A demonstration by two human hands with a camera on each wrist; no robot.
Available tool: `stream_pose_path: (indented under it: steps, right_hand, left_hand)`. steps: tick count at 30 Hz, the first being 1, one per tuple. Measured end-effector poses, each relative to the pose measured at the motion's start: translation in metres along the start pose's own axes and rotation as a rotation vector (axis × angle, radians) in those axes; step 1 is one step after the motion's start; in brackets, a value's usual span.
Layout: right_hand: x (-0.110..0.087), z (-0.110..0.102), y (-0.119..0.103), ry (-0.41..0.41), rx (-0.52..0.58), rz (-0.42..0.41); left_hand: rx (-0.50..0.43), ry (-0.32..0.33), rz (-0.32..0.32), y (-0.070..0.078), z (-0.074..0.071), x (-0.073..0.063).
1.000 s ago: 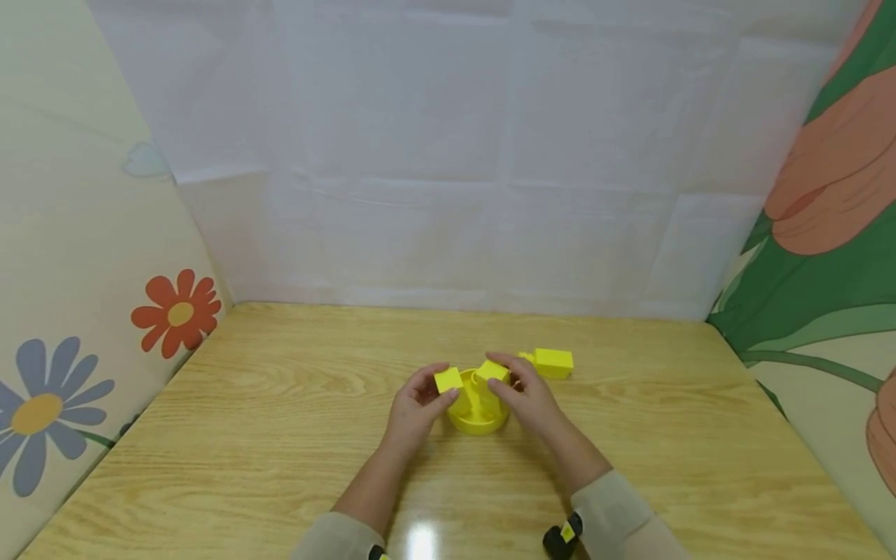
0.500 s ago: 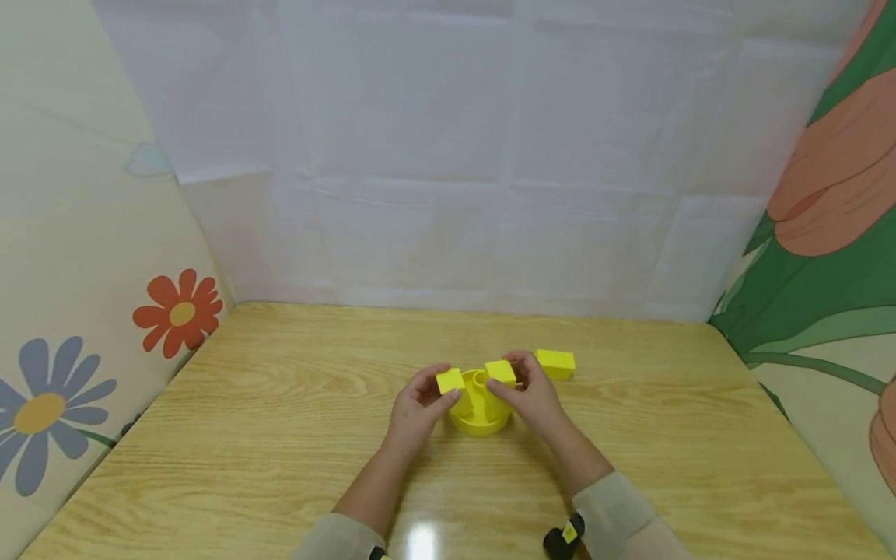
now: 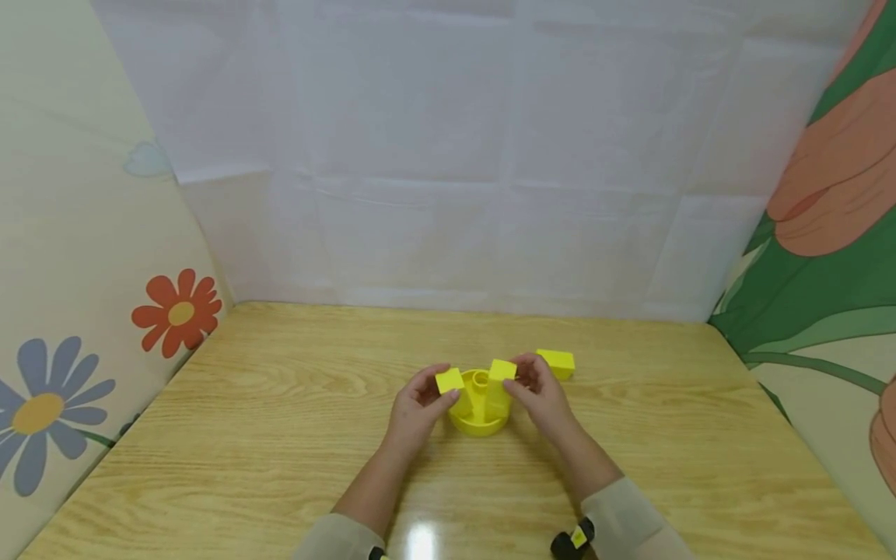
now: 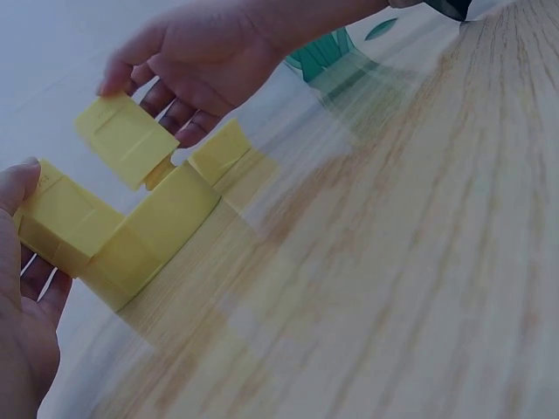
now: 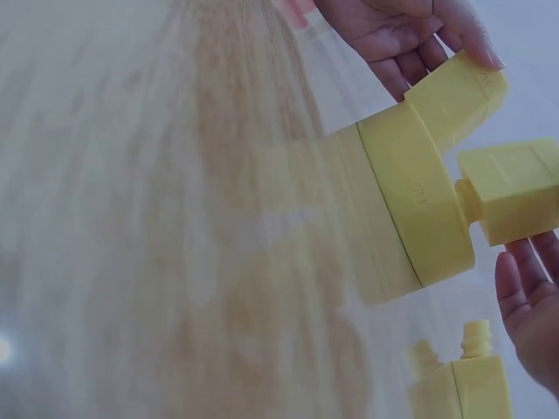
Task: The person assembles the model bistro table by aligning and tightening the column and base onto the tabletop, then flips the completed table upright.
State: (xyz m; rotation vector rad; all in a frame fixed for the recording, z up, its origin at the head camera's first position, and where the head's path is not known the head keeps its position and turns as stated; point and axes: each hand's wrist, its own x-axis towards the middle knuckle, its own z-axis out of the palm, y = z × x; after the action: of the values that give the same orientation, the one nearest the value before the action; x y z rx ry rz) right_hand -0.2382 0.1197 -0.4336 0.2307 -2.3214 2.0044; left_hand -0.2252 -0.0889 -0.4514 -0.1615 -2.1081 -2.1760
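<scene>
A round yellow base [image 3: 479, 428] with a raised ring in its middle stands on the table between both hands. My left hand [image 3: 409, 414] holds a yellow block [image 3: 449, 380] between thumb and fingers, tilted at the base's left side; its lower end is hidden inside the rim. On the right side, my right hand [image 3: 549, 400] pinches another yellow block [image 3: 502, 370]. In the right wrist view, the narrow neck [image 5: 469, 201] of this block [image 5: 511, 188] points at the base [image 5: 421, 196], at its rim. Whether the neck is seated cannot be told.
A third yellow block [image 3: 556, 362] lies on the wooden table [image 3: 294, 389] just beyond my right hand; its threaded neck [image 5: 477, 339] shows in the right wrist view. A white sheet [image 3: 448, 155] hangs behind the table. Flower-patterned walls [image 3: 63, 233] flank it.
My right hand has moved its block slightly right, from near the middle to the right side of the base, and turned it more upright. My left hand has stayed almost still.
</scene>
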Motion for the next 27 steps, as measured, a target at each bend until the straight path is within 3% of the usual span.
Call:
stream_pose_path:
  steps: [11, 16, 20, 23, 27]
  right_hand:
    - [-0.002, -0.004, 0.0, -0.04, -0.074, 0.012]
    - [-0.002, -0.004, 0.002, -0.016, -0.106, 0.038]
    - [-0.003, -0.006, 0.002, -0.006, -0.073, 0.064]
    - [-0.005, -0.009, 0.002, -0.043, -0.015, 0.064]
    - [-0.008, -0.014, 0.002, -0.105, 0.081, -0.007]
  left_hand:
    - [-0.008, 0.001, 0.014, -0.003, -0.001, 0.0]
    - [-0.002, 0.001, 0.022, -0.003, 0.0, -0.001]
    - [-0.002, -0.002, 0.017, -0.002, 0.0, -0.001]
    - [-0.005, -0.005, 0.004, -0.001, 0.0, -0.001]
    - [0.007, -0.006, -0.008, 0.0, -0.001, -0.001]
